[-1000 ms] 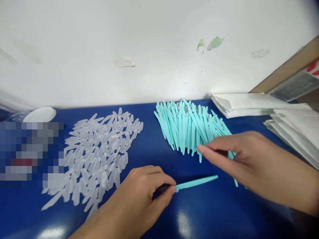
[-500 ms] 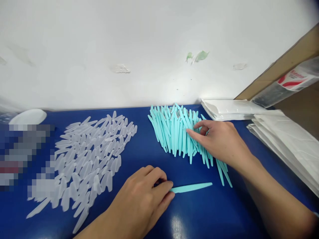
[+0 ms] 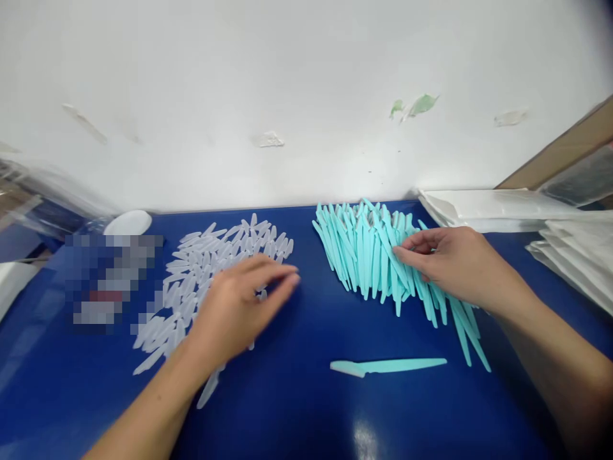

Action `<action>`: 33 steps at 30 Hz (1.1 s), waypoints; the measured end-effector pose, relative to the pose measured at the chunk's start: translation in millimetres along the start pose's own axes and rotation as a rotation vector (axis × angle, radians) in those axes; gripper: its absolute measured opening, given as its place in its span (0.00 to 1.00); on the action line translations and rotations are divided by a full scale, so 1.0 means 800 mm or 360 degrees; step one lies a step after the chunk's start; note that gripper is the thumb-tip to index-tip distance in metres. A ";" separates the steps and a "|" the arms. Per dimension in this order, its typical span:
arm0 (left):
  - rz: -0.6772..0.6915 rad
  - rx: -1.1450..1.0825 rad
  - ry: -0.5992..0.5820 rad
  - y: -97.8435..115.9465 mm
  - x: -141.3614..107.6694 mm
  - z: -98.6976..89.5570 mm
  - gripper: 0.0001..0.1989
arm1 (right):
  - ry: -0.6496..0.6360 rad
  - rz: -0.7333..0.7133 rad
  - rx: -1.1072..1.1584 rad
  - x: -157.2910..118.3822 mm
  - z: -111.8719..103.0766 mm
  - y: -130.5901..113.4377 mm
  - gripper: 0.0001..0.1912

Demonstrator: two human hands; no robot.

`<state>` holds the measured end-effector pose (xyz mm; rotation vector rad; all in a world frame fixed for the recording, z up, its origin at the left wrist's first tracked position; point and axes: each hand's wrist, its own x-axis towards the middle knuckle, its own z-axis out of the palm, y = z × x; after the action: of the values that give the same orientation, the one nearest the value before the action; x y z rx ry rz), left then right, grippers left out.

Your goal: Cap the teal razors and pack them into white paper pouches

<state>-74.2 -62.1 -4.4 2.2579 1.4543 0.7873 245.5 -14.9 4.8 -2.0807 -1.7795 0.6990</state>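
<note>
A pile of turquoise plastic sticks with narrow tapered ends (image 3: 364, 255) lies on the blue table (image 3: 287, 396). My right hand (image 3: 431, 255) is at its right side, thumb and index finger close together on one stick of the pile. One separate turquoise stick (image 3: 387, 366) lies flat near the front. Over the right part of a spread of translucent whitish pieces (image 3: 184, 275) hangs my left hand (image 3: 249, 300), its thumb and index finger reaching right with a small gap at the tips and nothing visible between them.
A white round lid (image 3: 128, 223) sits at the back left beside clear plastic wrap. White folded bags (image 3: 498, 207) lie at the back right, with more bags (image 3: 579, 255) in front of them. A white wall (image 3: 306, 96) closes off the back.
My left hand has let go of the separate turquoise stick and moved up and left over the whitish pieces. The view has turned left. My right hand stays at the turquoise pile.
</note>
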 end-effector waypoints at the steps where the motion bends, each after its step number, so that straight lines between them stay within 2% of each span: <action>1: -0.0133 0.0098 0.0063 -0.010 0.004 -0.009 0.12 | 0.0019 -0.0006 -0.0023 0.001 0.001 -0.001 0.16; 3: -0.0323 0.0224 0.0090 -0.023 0.010 -0.019 0.14 | 0.0067 -0.0044 -0.0099 0.001 0.002 -0.002 0.18; 5: -0.0415 0.0295 0.0038 -0.027 0.013 -0.016 0.16 | 0.0089 -0.0077 -0.0160 0.002 0.003 -0.004 0.18; 10: -0.0340 0.0609 -0.0036 -0.025 0.020 0.007 0.14 | 0.0048 -0.0095 -0.0177 0.003 0.003 -0.008 0.15; 13: -0.0361 0.0632 -0.0052 -0.025 0.024 0.010 0.14 | 0.0019 -0.0119 -0.0146 0.003 0.002 -0.011 0.14; 19: -0.0523 0.0395 -0.0151 -0.020 0.027 0.008 0.12 | 0.0010 -0.0126 -0.0077 0.005 0.003 -0.018 0.12; 22: -0.0519 0.0317 -0.0167 -0.019 0.027 0.010 0.12 | 0.0018 -0.0116 -0.0044 0.012 0.006 -0.019 0.10; 28: -0.0556 0.0089 -0.0141 -0.019 0.022 0.005 0.13 | -0.0094 -0.0065 0.0094 0.021 0.008 -0.016 0.06; 30: -0.0606 -0.0059 -0.0098 -0.021 0.019 0.000 0.17 | -0.0105 -0.0081 0.0142 0.015 -0.001 -0.016 0.06; 33: -0.0725 -0.0521 -0.0094 -0.027 0.013 -0.011 0.21 | -0.0140 -0.0216 0.0307 -0.005 -0.018 -0.021 0.07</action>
<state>-92.1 -44.0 -6.7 1.6140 1.5927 0.7375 239.5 -14.5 26.3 -1.8120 -1.8012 0.8970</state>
